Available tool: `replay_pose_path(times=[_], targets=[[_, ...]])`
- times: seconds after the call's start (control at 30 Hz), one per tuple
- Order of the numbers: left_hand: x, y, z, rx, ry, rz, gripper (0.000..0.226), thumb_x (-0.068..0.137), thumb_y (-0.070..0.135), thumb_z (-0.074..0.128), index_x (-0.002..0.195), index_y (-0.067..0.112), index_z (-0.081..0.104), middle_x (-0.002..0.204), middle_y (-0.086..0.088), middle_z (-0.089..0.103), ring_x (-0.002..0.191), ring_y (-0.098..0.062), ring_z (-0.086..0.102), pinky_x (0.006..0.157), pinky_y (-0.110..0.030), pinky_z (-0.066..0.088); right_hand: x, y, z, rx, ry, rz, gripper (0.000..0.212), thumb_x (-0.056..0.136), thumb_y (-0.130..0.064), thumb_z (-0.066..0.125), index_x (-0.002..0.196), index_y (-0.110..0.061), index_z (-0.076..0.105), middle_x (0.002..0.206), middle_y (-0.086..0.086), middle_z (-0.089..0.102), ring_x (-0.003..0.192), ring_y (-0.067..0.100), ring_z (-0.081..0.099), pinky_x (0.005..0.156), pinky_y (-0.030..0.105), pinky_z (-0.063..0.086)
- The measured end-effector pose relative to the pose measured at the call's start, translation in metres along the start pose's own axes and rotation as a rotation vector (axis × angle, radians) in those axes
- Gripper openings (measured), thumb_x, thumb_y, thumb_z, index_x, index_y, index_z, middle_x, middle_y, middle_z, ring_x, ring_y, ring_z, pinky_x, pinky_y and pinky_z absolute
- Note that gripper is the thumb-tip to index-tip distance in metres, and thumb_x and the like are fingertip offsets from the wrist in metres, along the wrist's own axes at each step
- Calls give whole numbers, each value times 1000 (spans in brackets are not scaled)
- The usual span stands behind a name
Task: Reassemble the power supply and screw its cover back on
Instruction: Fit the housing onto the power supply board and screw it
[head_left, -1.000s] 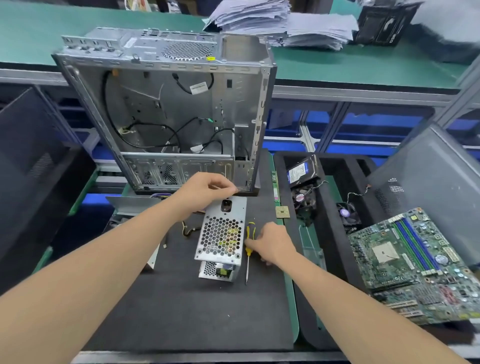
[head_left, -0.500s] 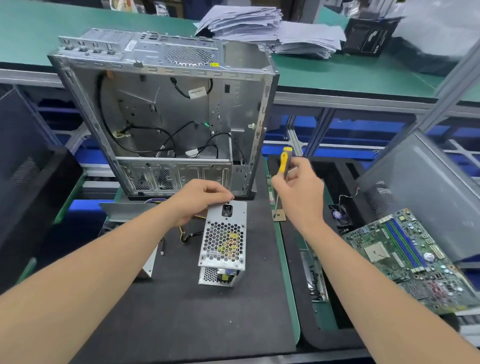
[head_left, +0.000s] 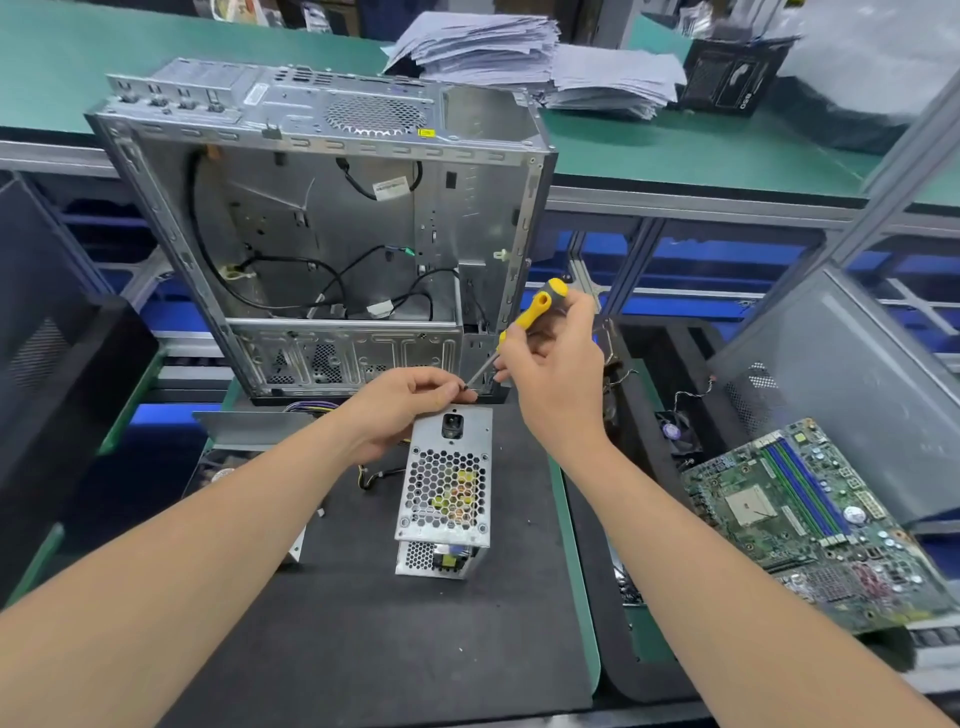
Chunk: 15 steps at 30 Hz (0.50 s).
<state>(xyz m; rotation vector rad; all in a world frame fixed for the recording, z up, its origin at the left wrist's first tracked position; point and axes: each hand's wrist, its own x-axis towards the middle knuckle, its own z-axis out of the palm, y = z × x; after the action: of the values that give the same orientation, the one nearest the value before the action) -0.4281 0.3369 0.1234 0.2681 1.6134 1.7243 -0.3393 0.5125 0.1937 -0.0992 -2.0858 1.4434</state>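
Note:
The silver power supply (head_left: 445, 493) stands on the black mat (head_left: 415, 639), its perforated cover facing up and its socket end toward the case. My left hand (head_left: 402, 408) hovers at the unit's far left corner, thumb and forefinger pinching a small dark screw (head_left: 464, 387). My right hand (head_left: 556, 364) grips a yellow-handled screwdriver (head_left: 535, 309); its shaft slants down-left and the tip meets the screw at my left fingertips.
An open, empty computer case (head_left: 322, 228) with loose black cables stands just behind the power supply. A motherboard (head_left: 810, 519) lies at the right by a grey side panel (head_left: 857, 384). A black tray (head_left: 644, 395) with a small fan sits right of the mat. Paper stacks (head_left: 519, 57) cover the far bench.
My right hand picked the screwdriver up off the mat, raised it, then swung its tip down-left to my left fingertips. My left hand stayed at the unit's far corner.

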Motion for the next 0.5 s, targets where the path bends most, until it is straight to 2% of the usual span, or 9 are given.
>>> replay_pose_path(times=[0.1, 0.27, 0.43, 0.5], targets=[[1, -2, 0, -34, -24, 5, 31, 95, 29, 69, 116, 7, 73, 118, -13, 76, 98, -26, 74, 81, -38, 61, -1, 1, 1, 3, 1, 1, 29, 98, -18, 61, 120, -20, 44, 93, 7, 67, 74, 31, 71, 64, 54, 61], [1, -5, -2, -24, -35, -2, 36, 91, 36, 72, 115, 9, 76, 117, -19, 75, 99, -29, 73, 91, -44, 58, 0, 2, 1, 15, 21, -10, 27, 99, -14, 61, 119, -19, 43, 92, 3, 67, 70, 23, 74, 62, 49, 63], [-1, -6, -1, -81, -40, -16, 34, 90, 36, 72, 113, 10, 77, 115, -19, 75, 96, -29, 74, 82, -41, 61, -1, 3, 4, 14, 9, 11, 28, 100, -12, 61, 119, -17, 42, 92, 9, 67, 68, 23, 73, 64, 50, 63], [-1, -8, -1, -105, -44, -27, 35, 92, 37, 71, 113, 11, 77, 117, -21, 74, 97, -30, 73, 85, -43, 60, 0, 2, 4, 15, 3, 16, 27, 100, -9, 61, 119, -14, 42, 92, 10, 67, 68, 24, 73, 63, 49, 63]])
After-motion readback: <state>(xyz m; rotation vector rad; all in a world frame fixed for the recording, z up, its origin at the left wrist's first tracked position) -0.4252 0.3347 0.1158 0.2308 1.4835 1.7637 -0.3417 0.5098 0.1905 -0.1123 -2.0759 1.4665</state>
